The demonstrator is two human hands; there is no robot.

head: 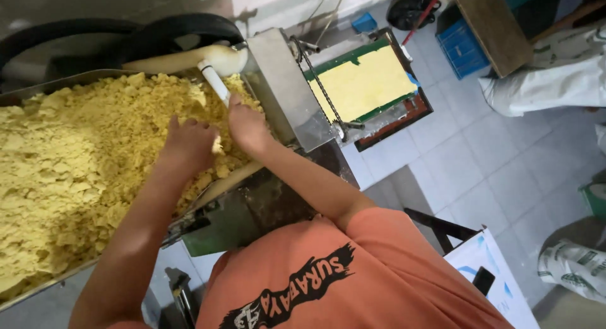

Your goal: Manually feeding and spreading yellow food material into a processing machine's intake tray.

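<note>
A big metal trough [38,291] holds a heap of crumbly yellow dough [69,158]. My left hand [187,143] lies palm down on the dough near the trough's right end, fingers curled into the crumbs. My right hand [247,125] rests just right of it, against the dough beside a white roller [214,81] and the steel housing [287,89] of the machine. Whether either hand grips dough is hidden under the palms. I wear an orange shirt.
A flat yellow dough sheet [363,83] lies on a green-edged tray behind the housing. A chain runs along the housing. Blue crates [462,48], a wooden board and white sacks [549,83] stand on the tiled floor at the right.
</note>
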